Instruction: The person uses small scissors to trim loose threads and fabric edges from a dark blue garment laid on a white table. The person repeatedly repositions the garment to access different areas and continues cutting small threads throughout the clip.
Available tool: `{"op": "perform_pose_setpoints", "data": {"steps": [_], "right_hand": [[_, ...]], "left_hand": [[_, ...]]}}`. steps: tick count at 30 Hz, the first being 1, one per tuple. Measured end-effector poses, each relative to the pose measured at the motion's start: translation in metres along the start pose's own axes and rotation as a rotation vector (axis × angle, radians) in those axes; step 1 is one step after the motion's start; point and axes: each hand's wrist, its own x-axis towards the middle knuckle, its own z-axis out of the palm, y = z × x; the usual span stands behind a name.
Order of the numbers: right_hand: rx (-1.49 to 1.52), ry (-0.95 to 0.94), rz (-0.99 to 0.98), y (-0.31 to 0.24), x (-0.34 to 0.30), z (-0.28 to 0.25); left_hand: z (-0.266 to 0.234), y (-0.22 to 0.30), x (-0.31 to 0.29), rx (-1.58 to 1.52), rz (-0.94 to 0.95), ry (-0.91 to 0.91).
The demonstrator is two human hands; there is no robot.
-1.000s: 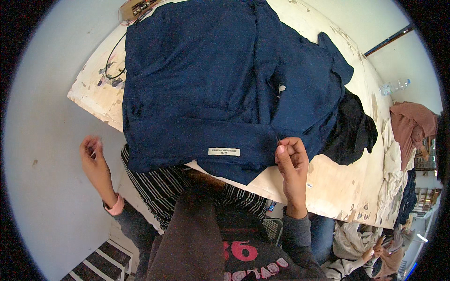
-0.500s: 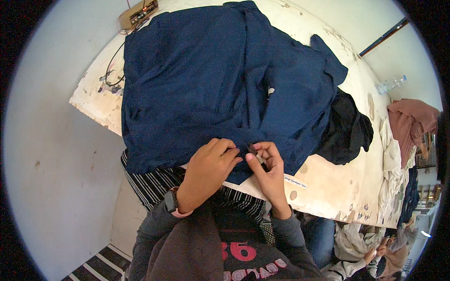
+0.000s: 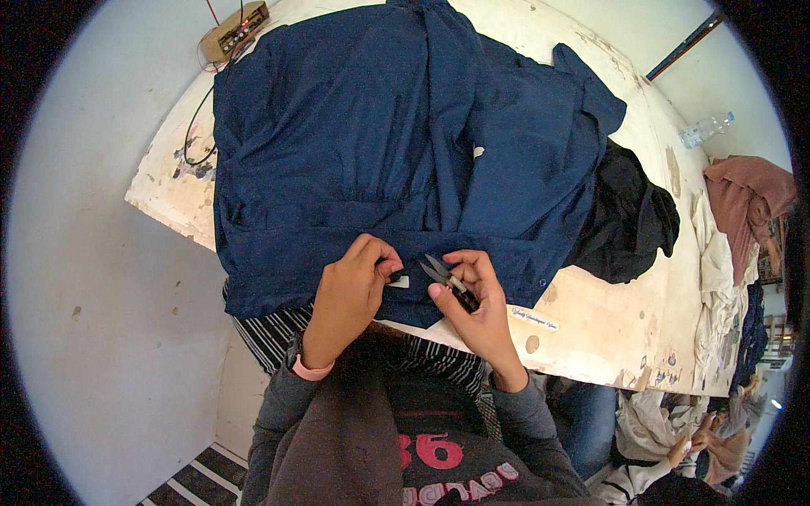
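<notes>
A navy blue garment (image 3: 337,143) lies spread over the table in front of me. My left hand (image 3: 348,287) is closed at its lower band, fingertips pinching at the cloth; what lies between them is too small to make out. A small white label (image 3: 399,282) shows just beside those fingertips. In my right hand (image 3: 483,314) I hold a pair of thread snips (image 3: 451,285), dark-handled, with the blades a little apart and pointing up and left over the band. The blades are near my left fingers but do not touch them.
Black cloth (image 3: 629,215) lies against the garment's right side. A brown box with wires (image 3: 234,32) sits at the far left table corner. Beyond the right edge are a plastic bottle (image 3: 707,129), pale cloth (image 3: 713,278) and another person in pinkish brown (image 3: 747,198).
My left hand has drawn back left, uncovering the white label. My right hand has turned so the snips' blades show plainly, apart from the left fingers. The view has shifted slightly.
</notes>
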Motion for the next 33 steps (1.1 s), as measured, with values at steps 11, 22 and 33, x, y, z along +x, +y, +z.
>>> {"op": "perform_pose_setpoints", "data": {"steps": [11, 22, 33], "right_hand": [[-0.338, -0.001, -0.044, -0.008, 0.003, 0.0], [-0.739, -0.037, -0.223, -0.013, 0.006, 0.004], [-0.485, 0.038, -0.21, -0.022, 0.007, 0.003]], "left_hand": [[0.004, 0.003, 0.0, -0.024, 0.025, 0.068], [0.003, 0.001, 0.001, -0.034, 0.087, 0.177], [-0.113, -0.044, -0.035, 0.403, -0.284, 0.722]]}}
